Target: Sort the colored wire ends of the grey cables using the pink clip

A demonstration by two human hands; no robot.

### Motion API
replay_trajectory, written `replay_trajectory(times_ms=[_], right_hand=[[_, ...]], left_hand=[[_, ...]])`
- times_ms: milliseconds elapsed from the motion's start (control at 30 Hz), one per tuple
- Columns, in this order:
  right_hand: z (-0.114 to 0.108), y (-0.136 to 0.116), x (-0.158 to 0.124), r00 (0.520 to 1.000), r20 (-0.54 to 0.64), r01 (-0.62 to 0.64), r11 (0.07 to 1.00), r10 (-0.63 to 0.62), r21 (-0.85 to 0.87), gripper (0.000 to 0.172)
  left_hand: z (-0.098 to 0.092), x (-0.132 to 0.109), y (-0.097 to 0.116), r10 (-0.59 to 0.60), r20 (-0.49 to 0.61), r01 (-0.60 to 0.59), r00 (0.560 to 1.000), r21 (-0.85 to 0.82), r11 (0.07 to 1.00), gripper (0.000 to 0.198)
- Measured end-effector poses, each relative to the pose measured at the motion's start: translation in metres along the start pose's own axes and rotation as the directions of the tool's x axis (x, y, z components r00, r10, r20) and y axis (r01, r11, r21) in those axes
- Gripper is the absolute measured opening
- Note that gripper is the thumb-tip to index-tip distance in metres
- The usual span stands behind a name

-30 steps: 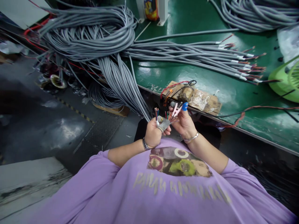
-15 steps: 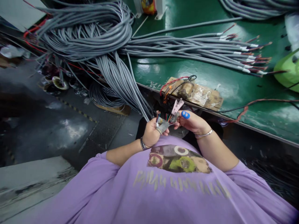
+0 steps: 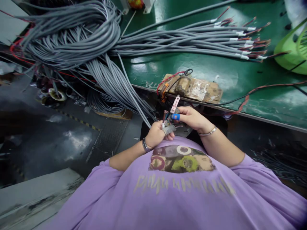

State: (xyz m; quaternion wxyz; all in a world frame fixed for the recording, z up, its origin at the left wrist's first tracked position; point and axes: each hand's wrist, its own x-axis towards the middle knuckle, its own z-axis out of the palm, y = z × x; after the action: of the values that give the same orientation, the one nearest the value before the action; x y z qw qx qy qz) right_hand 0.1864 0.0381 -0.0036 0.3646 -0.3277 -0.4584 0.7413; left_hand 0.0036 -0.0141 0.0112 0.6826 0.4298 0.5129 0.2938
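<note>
My left hand (image 3: 155,135), its thumb wrapped in grey, is closed around a cable end with thin coloured wires (image 3: 165,117) sticking up. My right hand (image 3: 194,118) meets it from the right, fingers pinched at the wires, with a blue wrap on its thumb. Between the fingertips rises a slim pink clip-like tool (image 3: 175,104), pointing up toward the bench edge. My right fingers close around its lower end. Exactly where the tool meets the wires is hidden by the fingers.
A big coil of grey cables (image 3: 72,38) lies at upper left, its stripped ends (image 3: 251,48) spread over the green bench (image 3: 148,72). A wooden block (image 3: 199,89) with red and black leads sits at the bench edge. A lime-green basket (image 3: 290,52) stands at right.
My right hand has turned over and moved left, closer to my left hand. The pink tool's two spread handles now appear as one narrow piece. The view has shifted slightly.
</note>
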Motion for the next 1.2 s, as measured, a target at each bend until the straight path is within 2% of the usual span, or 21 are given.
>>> replay_trajectory(times_ms=[67,133,233,300,367,433,500,600,700,800,1067,1200], right_hand=[[-0.006,0.003,-0.003,0.999,-0.021,-0.032,0.998,0.033,0.056,0.035],[-0.008,0.007,-0.005,0.998,0.03,-0.065,0.994,0.063,0.09,0.041],[0.002,0.014,-0.008,0.999,0.043,-0.031,0.994,0.027,0.109,0.039],[0.013,0.019,-0.008,0.997,-0.071,0.043,0.989,-0.034,0.139,0.034],[0.023,0.023,-0.007,0.988,-0.149,0.065,0.988,-0.043,0.142,0.035],[0.029,0.025,-0.006,0.984,-0.18,0.034,0.992,-0.012,0.121,0.036],[0.031,0.025,-0.004,0.982,-0.19,-0.001,0.995,0.021,0.101,0.039],[0.033,0.023,-0.001,0.976,-0.215,-0.024,0.996,0.043,0.09,0.042],[0.034,0.023,0.002,0.967,-0.248,-0.025,0.992,0.054,0.12,0.042],[0.033,0.025,0.003,0.969,-0.24,-0.01,0.986,0.05,0.166,0.04],[0.027,0.026,-0.001,0.987,-0.158,0.02,0.989,0.004,0.147,0.032],[0.031,0.02,0.001,0.981,-0.195,0.011,0.989,0.018,0.148,0.034]], left_hand=[[0.0,0.002,-0.005,0.035,-0.088,-0.045,0.995,-0.105,0.993,0.038],[0.001,0.004,-0.008,0.049,-0.162,-0.079,0.986,-0.188,0.979,0.037],[0.002,0.006,-0.009,0.054,-0.192,-0.095,0.98,-0.214,0.972,0.038],[0.0,0.007,-0.007,0.051,-0.159,-0.081,0.986,-0.193,0.978,0.04],[-0.004,0.006,-0.003,0.041,-0.081,-0.052,0.996,-0.143,0.988,0.04],[-0.009,0.004,0.0,0.018,0.017,-0.017,1.0,-0.061,0.998,0.038],[-0.012,0.001,0.002,-0.004,0.062,0.004,0.998,0.011,1.0,0.036],[-0.011,0.0,-0.002,0.033,-0.011,-0.033,0.999,0.001,0.999,0.035],[-0.008,0.001,-0.009,0.077,-0.126,-0.09,0.989,-0.098,0.991,0.036],[-0.005,0.004,-0.013,0.067,-0.193,-0.104,0.979,-0.192,0.976,0.037],[-0.003,0.006,-0.011,0.06,-0.26,-0.134,0.964,-0.274,0.952,0.039],[-0.003,0.006,-0.012,0.062,-0.248,-0.129,0.967,-0.264,0.956,0.04]])
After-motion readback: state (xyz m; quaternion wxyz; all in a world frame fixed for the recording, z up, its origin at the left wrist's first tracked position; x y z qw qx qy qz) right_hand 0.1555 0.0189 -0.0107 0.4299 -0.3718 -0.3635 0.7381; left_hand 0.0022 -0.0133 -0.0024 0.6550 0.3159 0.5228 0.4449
